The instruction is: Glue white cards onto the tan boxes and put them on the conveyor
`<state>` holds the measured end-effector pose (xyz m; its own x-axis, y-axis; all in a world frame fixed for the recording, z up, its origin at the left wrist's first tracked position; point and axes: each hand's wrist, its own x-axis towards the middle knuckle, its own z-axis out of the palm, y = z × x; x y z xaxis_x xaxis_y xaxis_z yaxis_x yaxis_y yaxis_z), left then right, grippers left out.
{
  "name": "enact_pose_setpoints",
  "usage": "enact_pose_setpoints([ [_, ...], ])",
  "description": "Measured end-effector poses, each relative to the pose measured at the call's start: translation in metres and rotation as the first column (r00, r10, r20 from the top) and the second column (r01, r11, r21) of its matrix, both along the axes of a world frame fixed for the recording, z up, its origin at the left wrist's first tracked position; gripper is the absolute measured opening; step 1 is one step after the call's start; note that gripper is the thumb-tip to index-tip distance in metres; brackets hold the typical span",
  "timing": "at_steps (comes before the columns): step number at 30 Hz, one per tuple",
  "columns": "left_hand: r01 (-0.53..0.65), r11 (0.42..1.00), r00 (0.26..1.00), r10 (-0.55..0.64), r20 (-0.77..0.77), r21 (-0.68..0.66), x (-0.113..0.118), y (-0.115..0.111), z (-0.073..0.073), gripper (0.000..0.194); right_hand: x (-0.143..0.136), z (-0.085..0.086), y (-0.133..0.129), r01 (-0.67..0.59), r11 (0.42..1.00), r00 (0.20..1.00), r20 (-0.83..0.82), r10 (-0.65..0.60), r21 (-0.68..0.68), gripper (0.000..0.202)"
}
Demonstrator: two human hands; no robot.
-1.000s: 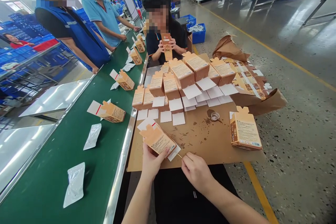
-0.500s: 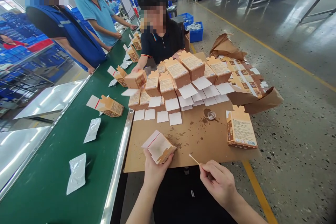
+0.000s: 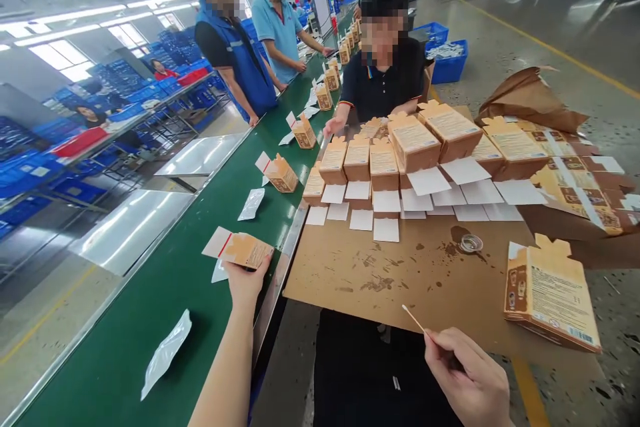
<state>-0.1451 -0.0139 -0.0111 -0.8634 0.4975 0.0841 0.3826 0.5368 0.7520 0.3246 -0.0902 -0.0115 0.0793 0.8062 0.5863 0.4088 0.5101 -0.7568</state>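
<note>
My left hand point(image 3: 247, 282) is closed around a brown-and-tan carton point(image 3: 248, 250) over the green conveyor belt point(image 3: 210, 337). The carton's white flap with a red strip stands out to the left, and a white packet point(image 3: 219, 271) shows partly beneath it. Between thumb and fingers, my right hand point(image 3: 469, 367) pinches a cotton swab point(image 3: 413, 319), its white tip pointing up and left over the cardboard's near edge. A small clear dish point(image 3: 471, 243) sits on the stained cardboard sheet point(image 3: 345, 277). One upright carton point(image 3: 553, 293) stands at the right.
Stacked cartons point(image 3: 385, 163) with white flaps fill the table's far side, where a co-worker point(image 3: 385, 77) sits. More cartons point(image 3: 283, 173) and white packets point(image 3: 165, 353) line the belt. Two people point(image 3: 235, 47) stand beyond it. Torn brown wrapping point(image 3: 533, 100) lies at right.
My left hand has carried the carton left from the cardboard to the belt. My right hand still holds the swab. The co-worker has let go of a carton, and the view has turned left.
</note>
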Motion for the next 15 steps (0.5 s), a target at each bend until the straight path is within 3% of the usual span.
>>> enact_pose_setpoints([
  [2, 0.042, 0.998, 0.998, -0.044, 0.039, 0.035, 0.005, 0.008, 0.001, 0.087, -0.001, 0.001, 0.003, -0.012, 1.0, 1.0, -0.011, 0.012, 0.004, 0.026],
  [5, 0.05, 0.972, 0.997, -0.063, 0.047, 0.229, 0.017, 0.005, 0.003, 0.102, 0.008, 0.002, 0.003, -0.01, 0.999, 1.0, -0.002, 0.01, -0.043, 0.023],
  [8, 0.005, 0.881, 0.997, 0.031, -0.068, 0.473, 0.038, -0.012, 0.009, 0.11, 0.028, 0.003, -0.001, 0.008, 0.995, 1.0, 0.013, -0.007, -0.099, 0.024],
  [10, 0.068, 0.816, 0.992, 0.006, -0.126, 0.574, 0.057, -0.012, 0.018, 0.094, 0.04, 0.003, -0.004, 0.059, 0.993, 0.998, 0.014, -0.058, -0.099, 0.025],
  [12, 0.171, 0.782, 0.985, -0.118, -0.126, 0.6, 0.076, 0.011, 0.034, 0.071, 0.046, 0.005, -0.006, 0.099, 0.991, 0.995, 0.015, -0.098, -0.088, 0.024],
  [15, 0.308, 0.799, 0.935, -0.354, -0.01, 0.516, 0.105, 0.091, 0.068, 0.05, 0.044, 0.013, -0.002, 0.108, 0.991, 0.994, 0.01, -0.108, -0.075, 0.023],
])
